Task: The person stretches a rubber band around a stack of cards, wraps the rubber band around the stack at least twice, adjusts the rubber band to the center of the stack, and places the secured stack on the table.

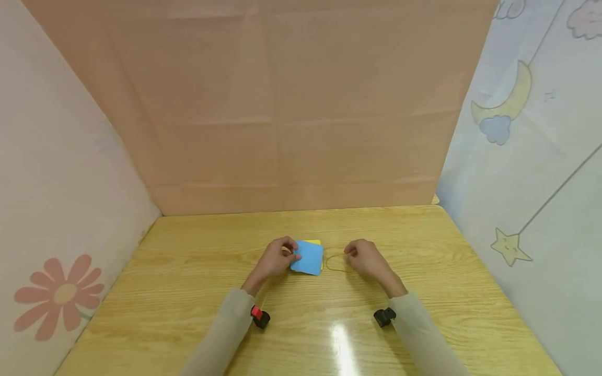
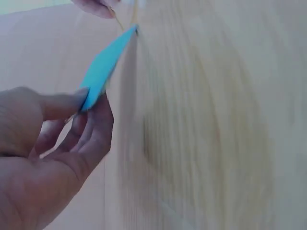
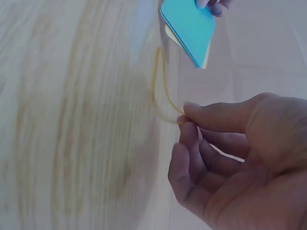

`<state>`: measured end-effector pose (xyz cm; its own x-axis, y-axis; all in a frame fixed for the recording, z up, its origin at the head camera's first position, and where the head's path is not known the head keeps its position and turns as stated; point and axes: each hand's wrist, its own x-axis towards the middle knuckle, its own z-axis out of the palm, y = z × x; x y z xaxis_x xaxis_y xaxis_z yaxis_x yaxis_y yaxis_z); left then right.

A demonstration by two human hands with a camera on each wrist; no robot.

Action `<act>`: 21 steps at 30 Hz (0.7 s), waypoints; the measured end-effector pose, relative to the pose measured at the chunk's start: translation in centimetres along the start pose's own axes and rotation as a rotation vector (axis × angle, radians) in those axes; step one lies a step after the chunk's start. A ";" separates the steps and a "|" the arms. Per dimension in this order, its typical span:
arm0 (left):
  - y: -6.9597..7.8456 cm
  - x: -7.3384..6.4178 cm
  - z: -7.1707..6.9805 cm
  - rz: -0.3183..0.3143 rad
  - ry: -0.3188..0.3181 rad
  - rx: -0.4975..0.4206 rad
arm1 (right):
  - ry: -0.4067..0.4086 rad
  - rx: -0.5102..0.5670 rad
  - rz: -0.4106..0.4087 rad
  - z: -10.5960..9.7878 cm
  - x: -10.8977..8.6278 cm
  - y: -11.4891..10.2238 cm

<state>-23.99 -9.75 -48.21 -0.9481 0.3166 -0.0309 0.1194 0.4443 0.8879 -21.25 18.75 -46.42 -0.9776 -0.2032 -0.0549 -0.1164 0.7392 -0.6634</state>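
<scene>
My left hand (image 1: pixel 277 257) pinches a small stack of square cards by its left edge, thumb on top. The upper card (image 1: pixel 308 257) is light blue; a yellow card (image 1: pixel 314 242) peeks out behind it. In the left wrist view the blue card (image 2: pixel 103 69) is tilted, held above the wood surface. To the right, my right hand (image 1: pixel 369 258) pinches a thin yellow rubber band (image 1: pixel 336 269) between thumb and forefinger. Its loop hangs slack toward the cards, apart from them in the right wrist view, where the rubber band (image 3: pixel 154 86) shows whole.
A wood-grain table (image 1: pixel 188 292) lies under both hands. Behind it hangs a plain tan cloth (image 1: pixel 282 104). Patterned white walls (image 1: pixel 498 183) stand at both sides. Each forearm wears a small black wrist camera (image 1: pixel 383 317).
</scene>
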 end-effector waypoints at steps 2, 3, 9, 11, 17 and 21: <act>0.2 -0.2 0.1 -0.015 0.040 -0.062 | 0.025 -0.010 -0.001 -0.1 -0.1 -0.1; 0.3 -0.3 0.2 -0.027 0.057 -0.102 | 0.035 -0.011 -0.001 -0.1 -0.2 -0.2; 0.8 -1.0 0.3 -0.120 0.106 -0.333 | 0.080 0.006 0.022 -0.4 -0.6 -0.7; 0.9 -1.3 0.3 -0.137 0.106 -0.367 | 0.100 0.010 0.020 -0.5 -0.5 -0.8; 1.2 -2.1 0.2 -0.149 0.080 -0.436 | 0.126 0.132 0.004 -0.8 -0.2 -1.3; 1.2 -2.5 0.2 -0.154 0.081 -0.468 | 0.121 0.259 0.037 -0.9 -0.2 -1.8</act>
<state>-21.42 -9.86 -47.11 -0.9663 0.2028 -0.1586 -0.1512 0.0513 0.9872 -21.03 18.00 -44.51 -0.9960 -0.0890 -0.0034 -0.0465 0.5526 -0.8321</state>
